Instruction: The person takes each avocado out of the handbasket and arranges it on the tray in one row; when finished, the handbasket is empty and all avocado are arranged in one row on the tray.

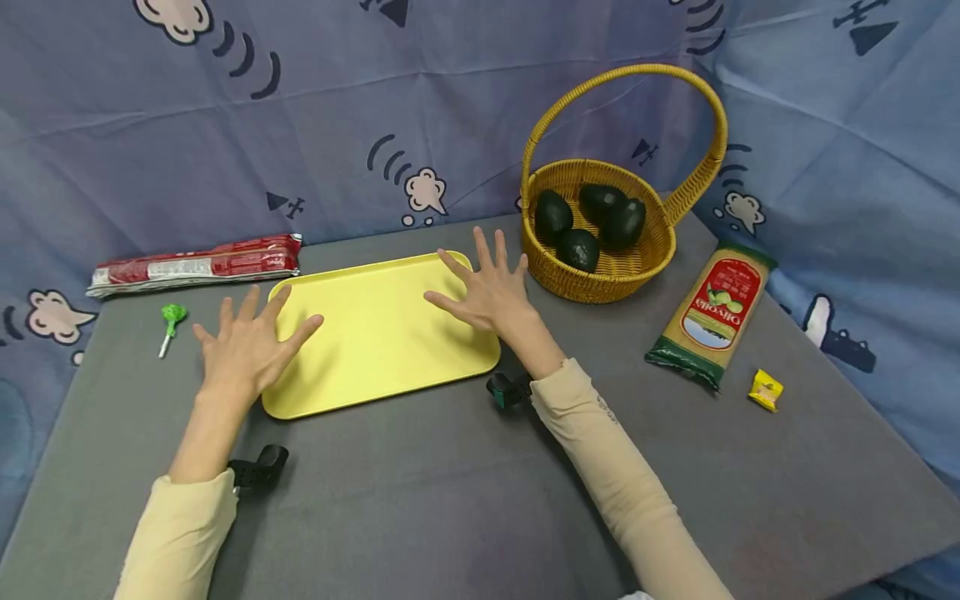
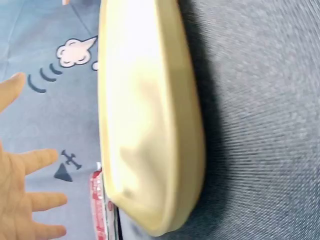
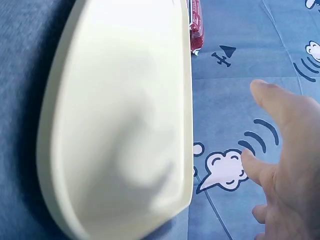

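One yellow tray [image 1: 378, 329] below and between left hand [image 1: 242, 352] and right hand [image 1: 491, 293], fingers spread

Makeshift tabletop set-up, rm type unclear: grey tbl [image 1: 420, 492] w/ blue cartoon-print cloth [image 1: 465, 50] hung behind.

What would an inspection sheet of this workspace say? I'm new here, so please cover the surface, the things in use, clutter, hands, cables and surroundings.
Surface: grey table, fabric-like texture.
Things in use: yellow tray, lying flat between the hands.
Clutter: red-and-white packet at back left; green lollipop left of the tray; wicker basket holding four avocados at back right; green-ended packet and small yellow wrapper at right.
Left hand: fingers spread, holding nothing, at the tray's left end.
Right hand: fingers spread, holding nothing, at the tray's right end.
Cables: nothing seen.
Surroundings: blue patterned cloth behind the table.
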Motion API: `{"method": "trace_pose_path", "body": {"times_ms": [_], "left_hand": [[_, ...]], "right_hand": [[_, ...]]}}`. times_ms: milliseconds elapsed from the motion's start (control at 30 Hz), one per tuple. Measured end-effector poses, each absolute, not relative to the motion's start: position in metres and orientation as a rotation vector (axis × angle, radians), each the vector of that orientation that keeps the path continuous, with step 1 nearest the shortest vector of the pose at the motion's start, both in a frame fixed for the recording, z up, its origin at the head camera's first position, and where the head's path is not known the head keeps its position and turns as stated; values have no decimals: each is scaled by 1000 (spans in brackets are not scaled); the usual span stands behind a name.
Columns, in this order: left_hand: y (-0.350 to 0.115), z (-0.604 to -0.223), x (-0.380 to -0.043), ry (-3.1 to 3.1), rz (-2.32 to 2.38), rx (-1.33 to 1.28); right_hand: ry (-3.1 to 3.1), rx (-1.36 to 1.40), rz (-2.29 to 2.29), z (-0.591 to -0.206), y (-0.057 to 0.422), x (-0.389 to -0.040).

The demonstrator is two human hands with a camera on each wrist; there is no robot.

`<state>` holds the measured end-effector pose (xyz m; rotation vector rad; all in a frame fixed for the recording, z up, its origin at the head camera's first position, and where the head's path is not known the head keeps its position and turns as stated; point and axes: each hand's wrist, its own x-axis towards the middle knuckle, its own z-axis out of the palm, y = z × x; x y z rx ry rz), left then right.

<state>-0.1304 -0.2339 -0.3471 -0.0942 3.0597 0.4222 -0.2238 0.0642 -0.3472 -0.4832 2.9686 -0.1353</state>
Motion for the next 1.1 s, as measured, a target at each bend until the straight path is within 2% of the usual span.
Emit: {"method": "trace_pose_path", "body": {"times_ms": [333, 700, 1100], "left_hand": [[-252, -335, -110, 2859, 681, 90], [-278, -345, -90, 2763, 840, 280], [-279, -361, -95, 2735, 799, 349]], "right_hand": [[2950, -528, -242, -345, 79, -218], [2917, -668, -325, -347, 102, -205], [2801, -736, -679, -336, 130, -195]]}}
